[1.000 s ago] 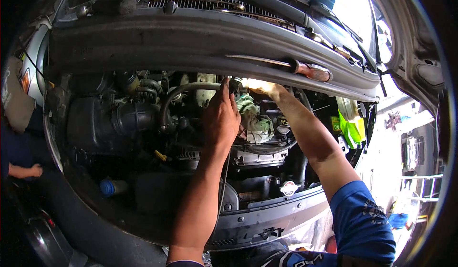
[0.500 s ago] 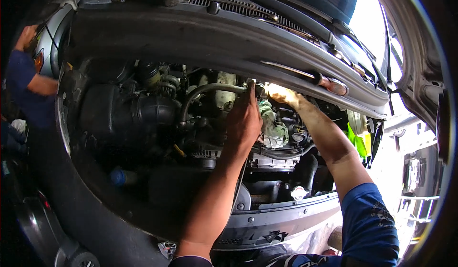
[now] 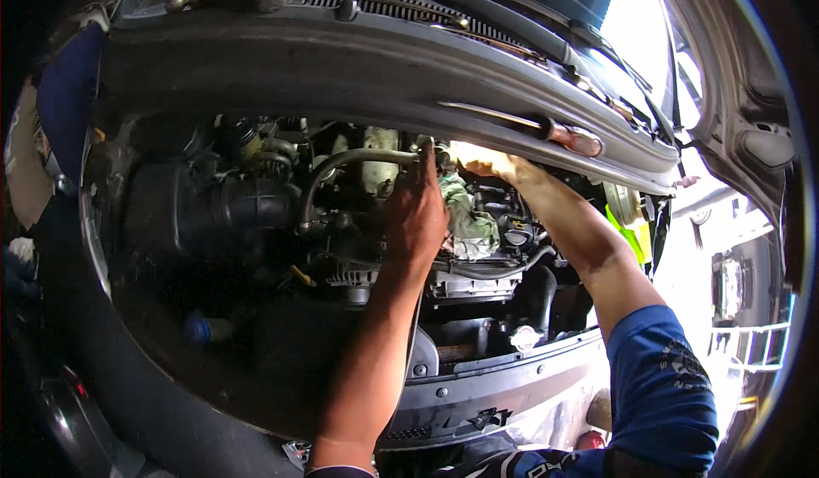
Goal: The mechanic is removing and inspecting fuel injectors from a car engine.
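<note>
Bright white light point(image 3: 678, 307) glows on the right, around some thin white rails point(image 3: 755, 330). The far left is very dark, with a small red spot point(image 3: 80, 387) low down

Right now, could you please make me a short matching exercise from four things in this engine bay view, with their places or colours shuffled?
1. Screwdriver
2. Crumpled rag
3. Round silvery cap
4. Left hand

A. Just behind the front panel
B. At the right-hand end of the curved hose
C. Pale greenish
D. On the broad dark ledge

Pairs: 1-D; 2-C; 3-A; 4-B.
</note>
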